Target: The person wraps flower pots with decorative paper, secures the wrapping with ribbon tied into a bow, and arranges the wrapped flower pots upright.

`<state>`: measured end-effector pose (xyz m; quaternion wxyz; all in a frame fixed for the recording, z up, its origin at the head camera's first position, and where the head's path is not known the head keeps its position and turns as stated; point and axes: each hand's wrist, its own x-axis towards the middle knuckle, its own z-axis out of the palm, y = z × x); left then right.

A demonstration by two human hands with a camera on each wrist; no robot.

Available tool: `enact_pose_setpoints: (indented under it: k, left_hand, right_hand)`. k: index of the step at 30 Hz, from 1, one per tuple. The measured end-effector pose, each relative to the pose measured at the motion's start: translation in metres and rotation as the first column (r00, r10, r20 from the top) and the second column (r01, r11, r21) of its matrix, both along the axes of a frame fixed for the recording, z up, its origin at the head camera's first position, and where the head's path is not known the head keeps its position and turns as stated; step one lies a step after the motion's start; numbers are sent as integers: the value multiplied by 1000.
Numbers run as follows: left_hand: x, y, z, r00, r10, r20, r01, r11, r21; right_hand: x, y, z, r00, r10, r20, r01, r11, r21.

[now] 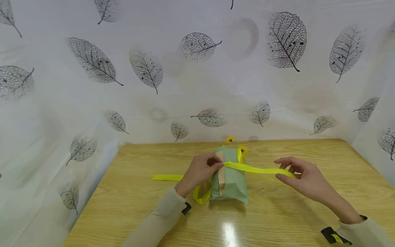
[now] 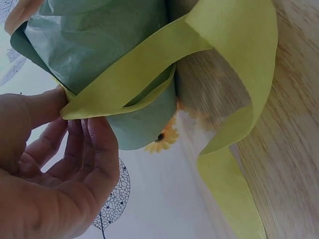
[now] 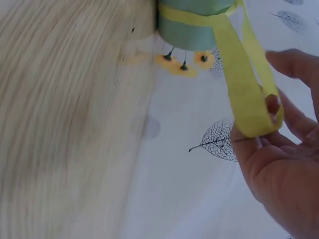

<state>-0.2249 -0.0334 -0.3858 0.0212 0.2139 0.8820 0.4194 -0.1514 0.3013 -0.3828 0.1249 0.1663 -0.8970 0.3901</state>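
A package wrapped in green paper (image 1: 232, 181), with a tan strip (image 1: 221, 178) down its front, sits on the table. Yellow ribbon (image 1: 250, 168) runs round it. My left hand (image 1: 199, 171) pinches the ribbon against the package's face between thumb and fingertips; the left wrist view shows this fold of ribbon (image 2: 114, 97) up close. Off to the right, my right hand (image 1: 305, 175) holds a stretch of the ribbon drawn out from the package. Seen from the right wrist, the ribbon (image 3: 244, 94) loops round curled fingers (image 3: 244, 144), with the thumb apart from it.
A loose ribbon tail (image 1: 166, 177) lies left of the package on the wooden table (image 1: 123, 212). Small yellow flowers (image 1: 230, 139) show at the package's far end. Behind the table hangs a white sheet (image 1: 197, 79) printed with leaves.
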Motion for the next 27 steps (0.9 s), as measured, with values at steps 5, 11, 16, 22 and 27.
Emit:
enact_pose_setpoints:
  k: [5, 11, 16, 22, 27]
  left_hand:
    - [0, 0, 0, 1000, 3, 7, -3, 1000, 0]
    - [0, 0, 1, 1000, 0, 12, 0, 1000, 4]
    - [0, 0, 2, 1000, 3, 15, -3, 1000, -3]
    - [1, 1, 3, 1000, 15, 23, -15, 1000, -9]
    - [2, 1, 2, 1000, 19, 23, -19, 1000, -16]
  right_hand:
    - [2, -3, 0, 998, 2, -70, 13, 976, 217]
    - [-1, -2, -6, 987, 31, -160, 13, 962, 271]
    - [0, 2, -5, 987, -17, -160, 69, 942, 328]
    - [1, 10, -3, 978, -65, -200, 136, 922, 362]
    - [0, 23, -5, 954, -102, -283, 207, 904, 374]
